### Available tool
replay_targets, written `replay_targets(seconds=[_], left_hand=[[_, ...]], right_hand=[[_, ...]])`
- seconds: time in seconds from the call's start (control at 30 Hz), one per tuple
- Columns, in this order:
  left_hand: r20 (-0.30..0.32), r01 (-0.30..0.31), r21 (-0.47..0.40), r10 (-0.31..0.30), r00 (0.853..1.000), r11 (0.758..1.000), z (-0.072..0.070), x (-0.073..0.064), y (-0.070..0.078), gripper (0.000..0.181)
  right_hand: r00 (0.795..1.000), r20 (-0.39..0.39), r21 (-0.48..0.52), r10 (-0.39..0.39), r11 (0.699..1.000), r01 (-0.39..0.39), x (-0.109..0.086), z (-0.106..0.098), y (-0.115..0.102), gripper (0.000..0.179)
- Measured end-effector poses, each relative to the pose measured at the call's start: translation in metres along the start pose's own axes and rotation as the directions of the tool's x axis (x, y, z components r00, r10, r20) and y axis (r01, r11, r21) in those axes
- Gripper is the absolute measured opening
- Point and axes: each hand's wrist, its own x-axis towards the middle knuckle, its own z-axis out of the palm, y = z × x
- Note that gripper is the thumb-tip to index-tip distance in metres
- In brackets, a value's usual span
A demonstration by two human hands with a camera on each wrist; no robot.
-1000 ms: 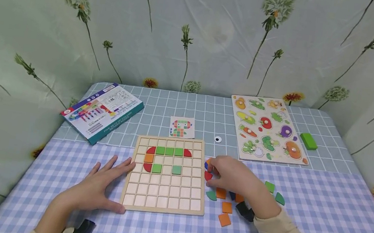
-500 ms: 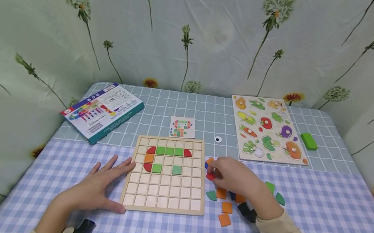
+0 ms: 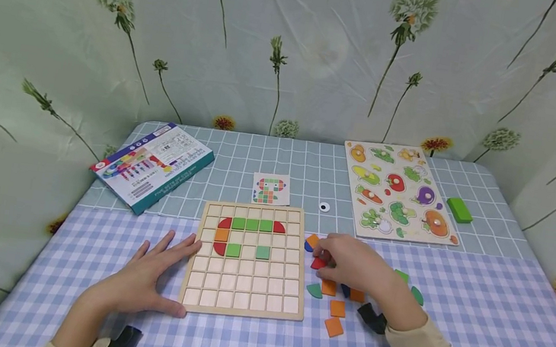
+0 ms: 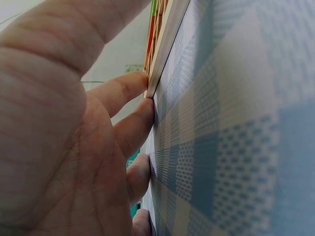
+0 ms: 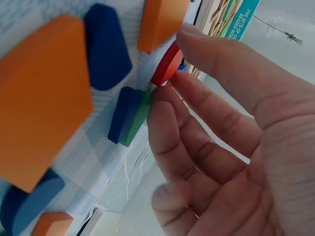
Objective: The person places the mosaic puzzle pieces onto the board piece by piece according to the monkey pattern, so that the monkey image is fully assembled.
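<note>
My left hand (image 3: 146, 277) lies spread at the left side of a wooden grid board (image 3: 195, 263), thumb and fingers touching its edge. In the left wrist view the fingertips meet the board's frame (image 4: 161, 51) low on the cloth. Red, green and orange tiles fill some cells in the upper rows, among them a teal square (image 3: 263, 253). Right of the board, my right hand (image 3: 353, 263) pinches a red quarter-circle tile (image 5: 167, 64) between thumb and fingers. Beside that hand are an orange square (image 3: 328, 288) and a green quarter-circle (image 3: 314, 290).
A pattern card (image 3: 271, 189) lies behind the board, with an eye piece (image 3: 324, 207) to its right. At the back stand out a boxed set (image 3: 152, 166) on the left and a vegetable puzzle (image 3: 401, 195) on the right. Beside the puzzle sits a green block (image 3: 459, 210).
The right hand has taken the red quarter-circle between its fingers and drawn it slightly rightward, away from the board. The left hand keeps its place.
</note>
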Motion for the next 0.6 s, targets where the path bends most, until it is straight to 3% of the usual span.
replay_targets(seconds=[0.6], left_hand=[[0.006,0.014,0.001,-0.014,1.000,1.000,-0.0009,0.0001,-0.0008,0.123]], right_hand=[[0.998,-0.039,-0.067,-0.046,0.997,0.043,0.0036,0.0040,0.0018,0.015]])
